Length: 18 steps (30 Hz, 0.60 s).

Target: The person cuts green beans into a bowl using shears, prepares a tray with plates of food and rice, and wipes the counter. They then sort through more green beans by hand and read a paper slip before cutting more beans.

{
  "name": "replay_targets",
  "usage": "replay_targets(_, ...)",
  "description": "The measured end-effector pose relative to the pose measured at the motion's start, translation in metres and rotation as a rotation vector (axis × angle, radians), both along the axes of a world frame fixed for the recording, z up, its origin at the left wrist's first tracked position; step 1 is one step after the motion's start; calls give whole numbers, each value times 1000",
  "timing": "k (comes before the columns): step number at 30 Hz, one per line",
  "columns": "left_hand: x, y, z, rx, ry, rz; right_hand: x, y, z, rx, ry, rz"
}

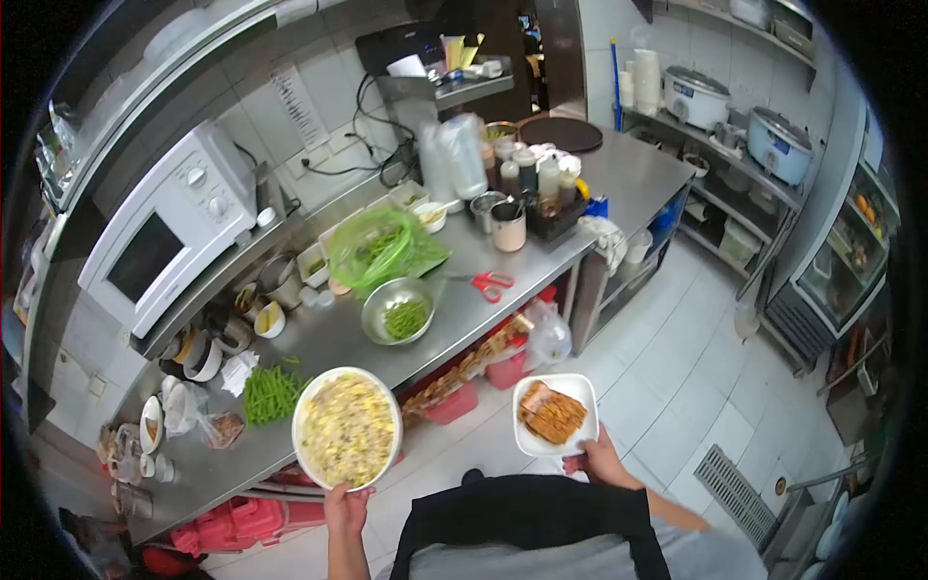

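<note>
You are holding a round plate (347,427) of pale yellow food in your left hand (346,507), fingers gripping its near rim, so the plate is hanging over the front edge of the bench (464,309). Your right hand (601,460) is closing on the near edge of a square plate (555,415) carrying a browned, sliced piece of food, and this plate is hovering over the tiled floor (657,387), well apart from the bench.

On the bench, a heap of green beans (271,393) is lying just beside the round plate, toward the left end. A steel bowl (397,309) with chopped greens is sitting near the middle, a green bag (382,249) is resting behind it, and red scissors (493,283) are lying near the front edge. A microwave (169,227) is standing on the shelf along the back wall.
</note>
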<state>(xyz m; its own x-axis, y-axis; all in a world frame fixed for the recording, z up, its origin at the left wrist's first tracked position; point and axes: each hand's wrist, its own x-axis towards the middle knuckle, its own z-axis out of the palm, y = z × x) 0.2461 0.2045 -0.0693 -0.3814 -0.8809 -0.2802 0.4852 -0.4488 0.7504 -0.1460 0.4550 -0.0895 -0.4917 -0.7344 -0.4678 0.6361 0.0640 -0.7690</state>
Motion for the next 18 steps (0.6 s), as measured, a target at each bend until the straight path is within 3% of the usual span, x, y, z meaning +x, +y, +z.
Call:
replay_targets(4,-160,20,31,-19,23,-283,-47,62,-17,21,15,-257)
replay_targets(8,-293,19,2,84,111,-658,-94,98,-17,101,7,-532)
replay_targets(10,-359,21,-24,175,97,-732,-123,112,-30,120,11,-669)
replay_targets(12,-425,27,-19,107,-111,-832,-163,126,-47,117,20,-783)
replay_targets(13,-460,18,-69,166,42,-855,-185,134,-57,143,52,-807)
replay_targets(14,-499,19,-82,54,77,-845,-208,143,-67,171,87,-835)
replay_targets(15,-531,23,-86,-45,106,-832,-232,151,-76,208,123,-847)
replay_targets(18,-609,26,-48,103,217,-895,-301,183,-132,308,242,-836)
